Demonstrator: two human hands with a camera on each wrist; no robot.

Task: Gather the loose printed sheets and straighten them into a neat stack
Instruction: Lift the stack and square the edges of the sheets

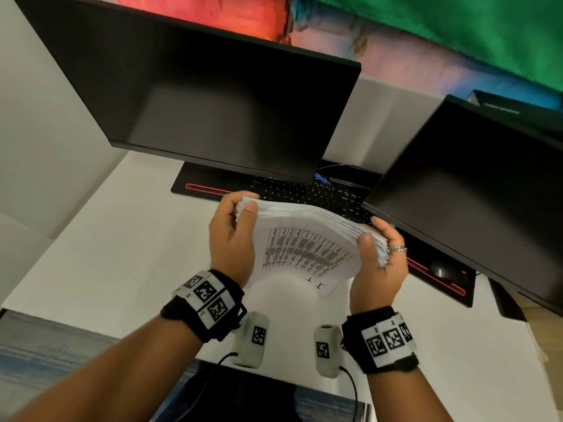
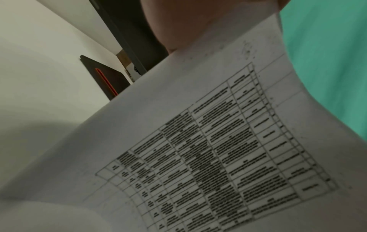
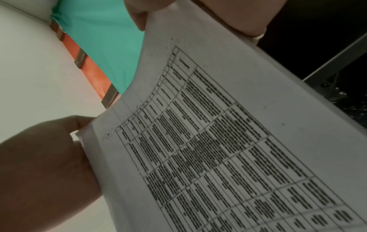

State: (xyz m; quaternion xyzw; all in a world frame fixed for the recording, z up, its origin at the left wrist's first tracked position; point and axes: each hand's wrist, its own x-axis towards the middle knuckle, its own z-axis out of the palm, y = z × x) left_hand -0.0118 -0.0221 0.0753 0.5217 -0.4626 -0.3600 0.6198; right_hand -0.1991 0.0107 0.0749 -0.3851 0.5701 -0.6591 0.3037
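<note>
Both hands hold a thick stack of printed sheets in the air above the white worktop, near its front edge. The left hand grips one end, thumb on top; the right hand grips the other. The sheets bow upward between them, edges fanned, in front of the black keyboard.

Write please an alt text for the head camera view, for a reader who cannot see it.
Two hands, left hand and right hand, hold a thick stack of printed sheets by its side edges above a white desk. Behind stand two dark monitors and a black keyboard.
</note>
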